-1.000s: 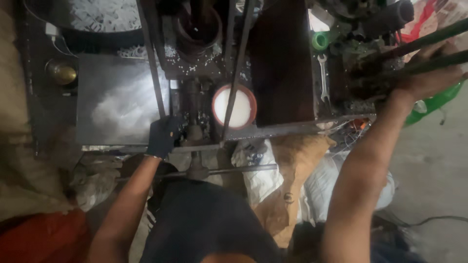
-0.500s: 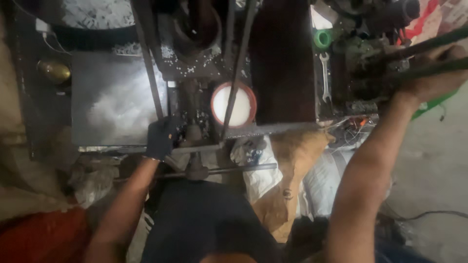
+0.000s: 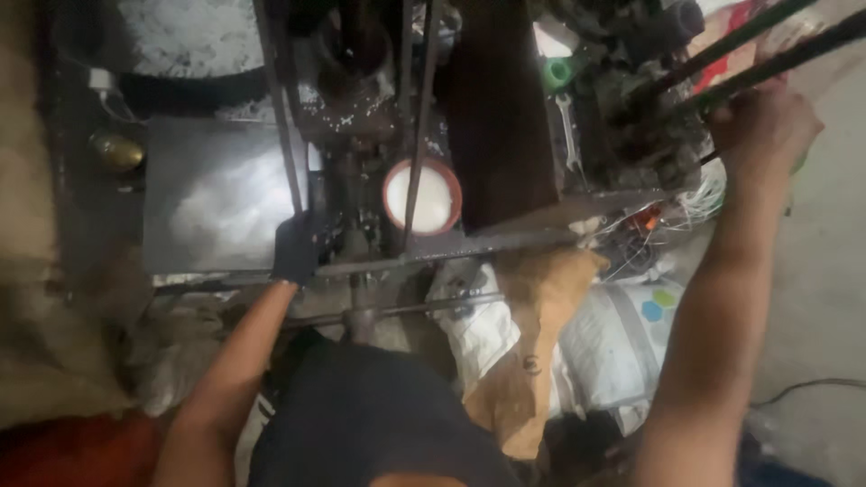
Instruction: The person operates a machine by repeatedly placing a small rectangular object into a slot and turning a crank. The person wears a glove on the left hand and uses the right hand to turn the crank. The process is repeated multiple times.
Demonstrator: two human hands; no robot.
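Overhead view of a dark, grimy metal machine (image 3: pixel 505 117) whose flat grey plate (image 3: pixel 216 198), dusted with white powder, serves as the counter just left of the left hand (image 3: pixel 296 248). Sacks (image 3: pixel 541 334) lie on the floor between the two forearms. A round cup of white material (image 3: pixel 422 197) sits just right of the left hand, crossed by a thin rod. The gloved left hand is closed on an upright bar (image 3: pixel 284 135); the right hand (image 3: pixel 762 126) is clenched around two long dark levers (image 3: pixel 749 50).

A green cap (image 3: pixel 557 72), a wrench (image 3: pixel 566 126), a brown sack (image 3: pixel 532 361) and white bags (image 3: pixel 622 343).
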